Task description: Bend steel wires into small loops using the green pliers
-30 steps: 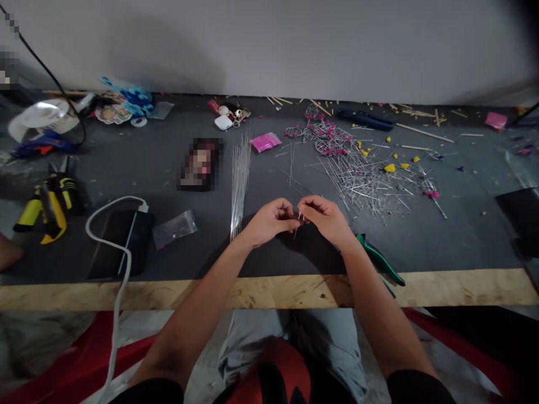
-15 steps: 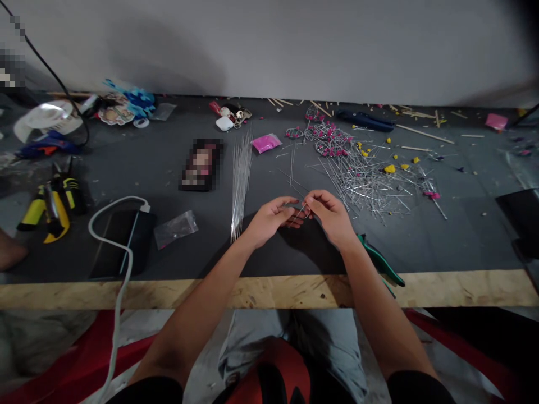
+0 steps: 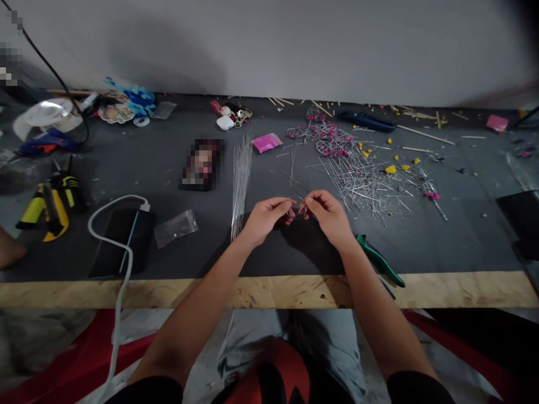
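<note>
Between my two hands is a thin wire, bent into a curve, over the grey tabletop. My right hand pinches it between thumb and fingertips. The fingers of my left hand are closed on the wire's left side, thumb against forefinger. A bundle of straight wires lies just left of my left hand. Beyond my right hand is a loose heap of wires, with pink-beaded wire shapes behind it. Green-handled pliers lie by my right forearm, partly hidden.
A pink packet, a phone and keys lie farther back. At left are yellow-black pliers, a power bank with a white cable, and another person's hand. Yellow bits lie at right.
My left fingers have drawn together from a more spread pose and now pinch near the wire loop. My right hand has barely moved.
</note>
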The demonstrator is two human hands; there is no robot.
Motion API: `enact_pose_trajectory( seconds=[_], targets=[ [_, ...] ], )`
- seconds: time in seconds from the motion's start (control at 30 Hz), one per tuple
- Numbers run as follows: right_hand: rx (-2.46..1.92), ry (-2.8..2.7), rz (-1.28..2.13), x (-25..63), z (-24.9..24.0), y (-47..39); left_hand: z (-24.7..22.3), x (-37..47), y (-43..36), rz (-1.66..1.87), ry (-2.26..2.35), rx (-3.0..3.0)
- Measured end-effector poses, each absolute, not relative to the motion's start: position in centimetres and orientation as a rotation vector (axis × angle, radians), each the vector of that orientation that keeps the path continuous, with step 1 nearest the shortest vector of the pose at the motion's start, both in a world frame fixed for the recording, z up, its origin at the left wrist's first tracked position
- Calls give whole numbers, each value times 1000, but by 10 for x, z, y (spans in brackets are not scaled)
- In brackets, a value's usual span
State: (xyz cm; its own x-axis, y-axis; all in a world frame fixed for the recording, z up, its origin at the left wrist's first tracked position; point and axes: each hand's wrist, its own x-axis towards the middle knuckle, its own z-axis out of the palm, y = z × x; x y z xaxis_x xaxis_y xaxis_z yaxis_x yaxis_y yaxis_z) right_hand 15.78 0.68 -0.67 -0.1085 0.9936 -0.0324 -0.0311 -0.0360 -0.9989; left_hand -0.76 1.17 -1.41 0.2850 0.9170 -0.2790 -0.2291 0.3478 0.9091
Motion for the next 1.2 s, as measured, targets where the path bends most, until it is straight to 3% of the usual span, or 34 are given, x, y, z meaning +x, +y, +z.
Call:
enact_pose_trajectory(
  seconds=[0.3, 0.67, 1.2],
  targets=[
    [-1242, -1318, 1353, 157, -2, 5, -17, -10, 11, 831, 1067, 1192],
    [-1270, -1355, 1281, 159, -7, 5, -20, -7, 9, 758, 818, 1029],
    [-1222, -1232, 1317, 160, -5, 5, -14, -7, 8, 736, 847, 956]
  ],
)
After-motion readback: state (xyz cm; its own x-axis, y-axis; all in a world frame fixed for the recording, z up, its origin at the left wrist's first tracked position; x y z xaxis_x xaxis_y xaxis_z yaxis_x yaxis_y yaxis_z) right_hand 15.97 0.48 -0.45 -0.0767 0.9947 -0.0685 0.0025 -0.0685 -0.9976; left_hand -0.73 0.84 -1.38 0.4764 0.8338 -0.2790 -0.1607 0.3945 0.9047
